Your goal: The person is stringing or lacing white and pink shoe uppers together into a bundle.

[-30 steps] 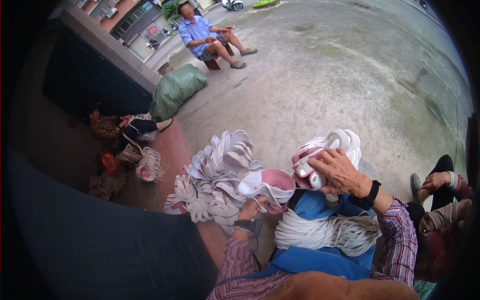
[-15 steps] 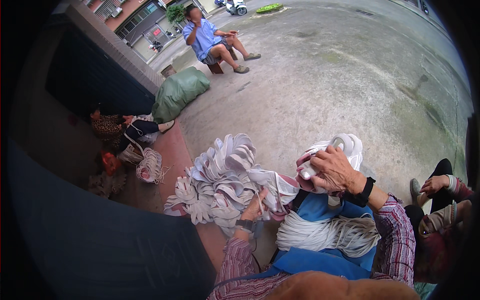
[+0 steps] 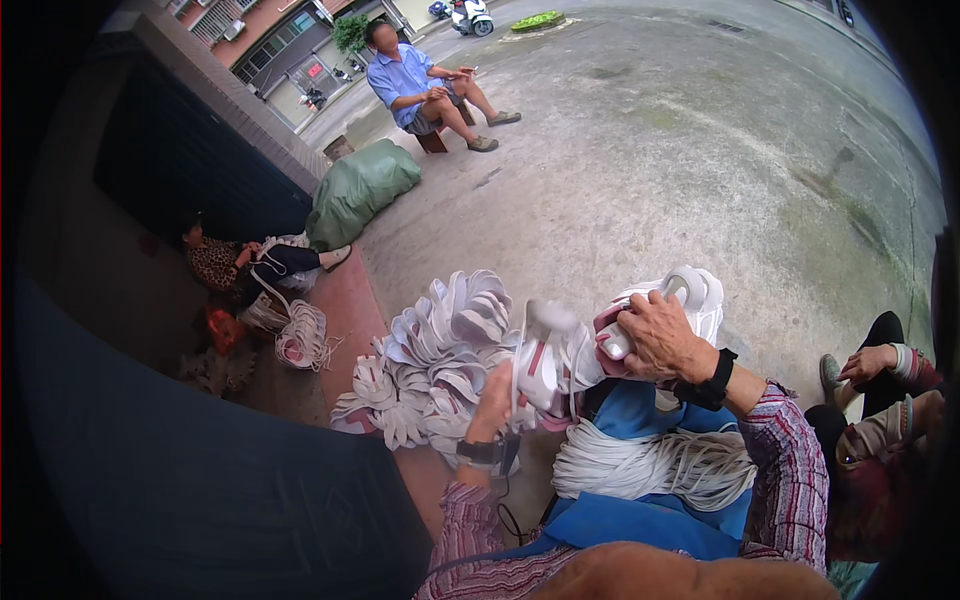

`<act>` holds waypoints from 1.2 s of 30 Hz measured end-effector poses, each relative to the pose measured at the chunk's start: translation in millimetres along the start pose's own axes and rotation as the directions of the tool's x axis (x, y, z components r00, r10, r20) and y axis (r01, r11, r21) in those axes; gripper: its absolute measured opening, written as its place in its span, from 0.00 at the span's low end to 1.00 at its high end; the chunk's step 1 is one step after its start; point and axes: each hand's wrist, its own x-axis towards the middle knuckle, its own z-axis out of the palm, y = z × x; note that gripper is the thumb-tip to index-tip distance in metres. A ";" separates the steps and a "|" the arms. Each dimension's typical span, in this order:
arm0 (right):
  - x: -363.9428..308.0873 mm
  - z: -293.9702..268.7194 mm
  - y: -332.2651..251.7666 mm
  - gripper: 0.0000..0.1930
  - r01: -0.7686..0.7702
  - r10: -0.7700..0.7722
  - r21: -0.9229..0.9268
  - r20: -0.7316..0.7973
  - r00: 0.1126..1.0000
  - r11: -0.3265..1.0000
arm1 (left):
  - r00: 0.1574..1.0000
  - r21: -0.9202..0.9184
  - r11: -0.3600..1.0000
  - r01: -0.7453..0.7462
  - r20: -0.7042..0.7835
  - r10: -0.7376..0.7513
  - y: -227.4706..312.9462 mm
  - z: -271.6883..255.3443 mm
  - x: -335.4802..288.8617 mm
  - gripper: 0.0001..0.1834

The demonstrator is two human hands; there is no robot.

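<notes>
My right hand [image 3: 662, 335] is closed over a stack of white shoe uppers [image 3: 703, 295], with the fingers on a white and pink piece at its left side. My left hand [image 3: 492, 402], slightly blurred, closes at the left edge of another white shoe upper [image 3: 541, 372] with a pink stripe. That upper stands raised, its top end smeared by motion. Beside my left hand lies a big heap of white and pink shoe uppers [image 3: 440, 350]. A thick bundle of white laces [image 3: 650, 465] rests across the blue cloth [image 3: 640, 527] on my lap.
At the left, a seated person [image 3: 215, 262] handles white cords near another lace bundle [image 3: 302, 335]. A green sack [image 3: 362, 190] lies behind. A person in blue [image 3: 405, 80] sits farther off. Another person's hand [image 3: 868, 365] shows at the right. A dark panel [image 3: 250, 470] fills the lower left.
My left hand has moved up and slightly left, and the upper beside it now stands higher. My right hand stays on the stack. The person in blue has lowered a raised hand.
</notes>
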 end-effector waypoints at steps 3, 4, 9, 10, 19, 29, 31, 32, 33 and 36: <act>1.7 -9.1 0.4 0.19 -0.005 0.003 0.057 0.037 0.999 0.998 | 0.985 0.293 0.941 0.172 -0.079 -0.155 -39.3 -31.2 16.6 0.21; 9.3 -8.7 0.6 0.19 0.006 -0.009 0.143 0.020 1.000 0.990 | 0.967 0.429 0.868 0.252 -0.148 -0.208 -50.1 -48.1 26.2 0.20; 4.3 -17.4 12.2 0.15 -0.042 0.028 0.184 0.080 0.996 0.982 | 0.939 0.434 0.835 0.337 -0.090 -0.332 -53.8 -20.5 17.7 0.15; 4.5 -17.6 14.3 0.15 -0.044 0.028 0.183 0.090 0.996 0.982 | 0.964 0.503 0.833 0.231 0.001 -0.267 -78.2 -31.8 26.5 0.18; 0.8 -14.8 19.1 0.13 -0.054 0.023 0.277 0.114 0.993 0.959 | 0.914 -0.247 0.880 0.405 0.103 -0.392 -57.8 9.6 15.0 0.19; 26.9 -8.3 82.2 0.13 0.000 -0.021 0.325 0.062 0.998 0.946 | 0.756 -0.222 0.722 0.655 0.199 -0.624 -69.3 21.5 -0.3 0.21; 21.2 -10.9 70.6 0.12 -0.130 0.087 0.395 0.126 0.988 0.909 | 0.756 -0.216 0.724 0.655 0.203 -0.623 -62.9 19.6 21.1 0.21; 13.0 -7.5 71.5 0.12 -0.163 0.131 0.362 0.110 0.985 0.918 | 0.755 -0.208 0.727 0.654 0.224 -0.616 -68.8 25.2 32.7 0.22; 9.8 -4.8 74.2 0.12 -0.179 0.144 0.351 0.124 0.982 0.919 | 0.758 -0.202 0.733 0.649 0.243 -0.605 -72.7 31.5 38.1 0.22; 8.4 -6.5 67.2 0.14 -0.152 0.120 0.347 0.112 0.986 0.925 | 0.781 -0.167 0.770 0.616 0.259 -0.569 -64.2 23.0 24.9 0.22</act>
